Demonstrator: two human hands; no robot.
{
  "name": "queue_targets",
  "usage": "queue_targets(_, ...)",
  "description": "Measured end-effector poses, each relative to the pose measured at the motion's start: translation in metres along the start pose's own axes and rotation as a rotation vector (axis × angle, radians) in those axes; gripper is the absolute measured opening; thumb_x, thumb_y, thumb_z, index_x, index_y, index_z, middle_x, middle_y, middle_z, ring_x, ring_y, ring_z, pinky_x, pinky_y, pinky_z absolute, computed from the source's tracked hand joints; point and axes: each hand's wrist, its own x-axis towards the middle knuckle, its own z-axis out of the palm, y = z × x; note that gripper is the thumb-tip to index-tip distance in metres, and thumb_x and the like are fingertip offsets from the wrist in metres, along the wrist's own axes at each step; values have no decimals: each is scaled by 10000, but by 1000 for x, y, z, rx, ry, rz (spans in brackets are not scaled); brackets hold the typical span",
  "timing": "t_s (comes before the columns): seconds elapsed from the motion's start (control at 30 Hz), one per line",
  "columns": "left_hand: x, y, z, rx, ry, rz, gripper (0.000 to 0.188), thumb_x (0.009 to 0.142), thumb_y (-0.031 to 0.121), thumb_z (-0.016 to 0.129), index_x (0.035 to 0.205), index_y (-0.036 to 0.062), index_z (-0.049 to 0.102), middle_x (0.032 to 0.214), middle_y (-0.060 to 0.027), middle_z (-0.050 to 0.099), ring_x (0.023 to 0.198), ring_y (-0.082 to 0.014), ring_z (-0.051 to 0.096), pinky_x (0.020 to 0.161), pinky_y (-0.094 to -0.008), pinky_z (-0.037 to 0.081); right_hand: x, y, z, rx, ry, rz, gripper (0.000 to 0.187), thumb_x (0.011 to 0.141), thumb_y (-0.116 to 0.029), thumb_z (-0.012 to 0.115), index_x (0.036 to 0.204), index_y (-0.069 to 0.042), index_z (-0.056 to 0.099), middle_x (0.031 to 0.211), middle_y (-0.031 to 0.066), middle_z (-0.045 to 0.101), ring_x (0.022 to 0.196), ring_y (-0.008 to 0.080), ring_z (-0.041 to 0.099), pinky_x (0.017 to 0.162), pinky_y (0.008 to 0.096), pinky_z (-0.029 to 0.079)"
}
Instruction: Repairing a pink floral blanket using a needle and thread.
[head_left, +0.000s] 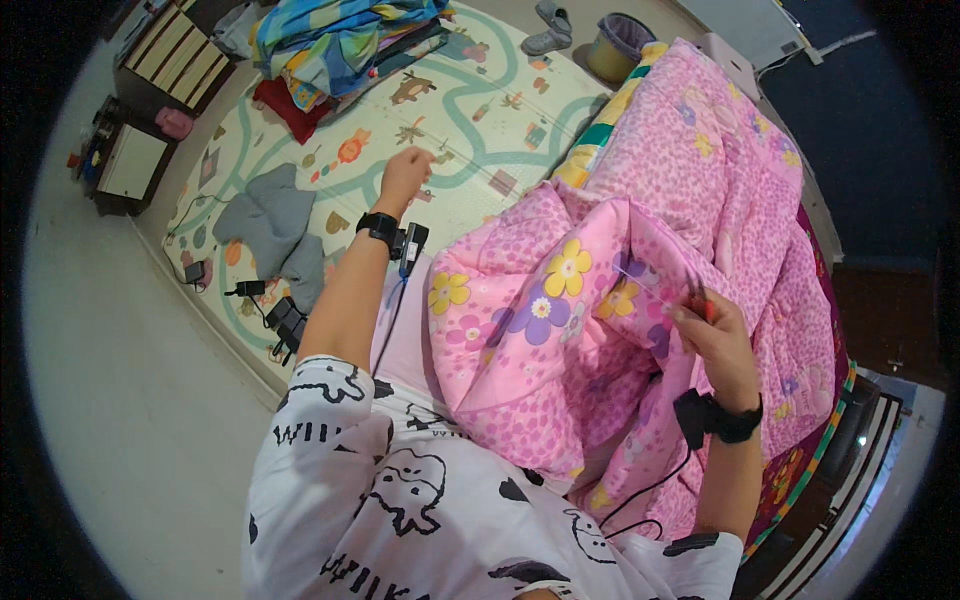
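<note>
A pink quilt (560,310) with yellow and purple flowers lies bunched across my lap and spreads away to the right. Over its right part is my right hand (718,340), fingers closed around a small dark-and-red thing (709,308) whose kind I cannot make out. A thin pale line runs across the fabric toward that thumb. My left hand (408,172) is raised over the patterned mat, away from the quilt. Its fingers are curled together, and whatever they may hold is too small to name. Both wrists wear black bands with small devices.
The cream play mat (480,110) covers the floor ahead. Folded bedding (330,50) is heaped at the far left, with a grey cloth (270,220) nearer. Black adapters and cables (285,320) lie by the mat's left edge. A bin (618,50) and grey clogs (547,30) stand beyond.
</note>
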Motion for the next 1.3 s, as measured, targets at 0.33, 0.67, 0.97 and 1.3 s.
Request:
queue_targets(0.33,-68,29,92,333,-671,610,329,725,15,519,1036,81,606,1027,-134,548,972,-294,519,838,-340,428,32,20,16,-22,21,42,82,833,-112,579,802,-37,585,613,-87,428,523,14,343,466,194,266)
queue_targets(0.67,-68,25,115,487,-943,547,179,670,131,659,804,56,566,914,-113,532,853,-289,542,738,-359,441,34,20,15,10,45,48,88,829,-116,588,782,-43,571,612,-78,432,522,19,353,468,194,271)
queue_targets(0.97,-58,32,108,360,-876,308,127,741,155,597,791,50,548,689,-97,592,680,-258,572,618,-354,446,37,19,15,46,48,44,94,832,-125,585,788,-42,577,624,-71,461,524,26,375,479,195,291)
queue_targets(1.3,-41,34,82,230,-1070,132,150,807,171,574,841,29,608,709,-52,607,617,-117,573,552,-258,459,38,27,9,74,90,25,89,842,-145,575,824,-58,587,645,-46,530,515,32,409,481,184,321)
